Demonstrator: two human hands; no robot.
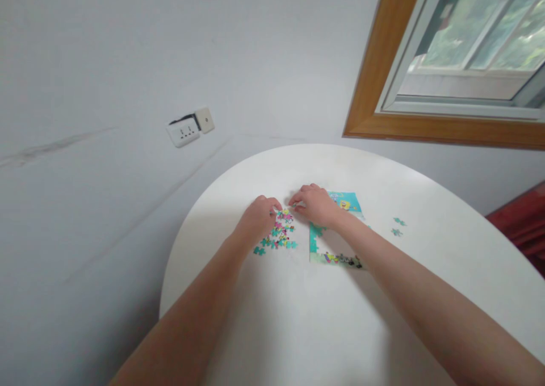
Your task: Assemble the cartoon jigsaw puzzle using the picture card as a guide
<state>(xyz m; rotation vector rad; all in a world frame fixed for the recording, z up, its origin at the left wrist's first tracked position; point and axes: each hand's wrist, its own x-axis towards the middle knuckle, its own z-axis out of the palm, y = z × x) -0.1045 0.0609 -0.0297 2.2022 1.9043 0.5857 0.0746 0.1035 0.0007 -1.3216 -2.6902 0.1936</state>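
A loose pile of small jigsaw pieces (281, 234), teal, pink and yellow, lies on the white table. At its upper left my left hand (259, 217) is closed, thumb and fingers pinching what looks like a puzzle piece. My right hand (315, 203) comes in from the other side, its fingertips together on a small teal puzzle piece (293, 205) at the pile's top edge. Beneath my right wrist lies a partly assembled puzzle (314, 244), with a teal and green border and a pale middle. My right hand and forearm hide part of it.
Two teal puzzle pieces (397, 232) lie apart on the right of the round white table (255, 329). Behind stand a pale wall with a power socket (184, 131) and a wood-framed window (366, 119). Red cloth (522, 221) shows at the far right.
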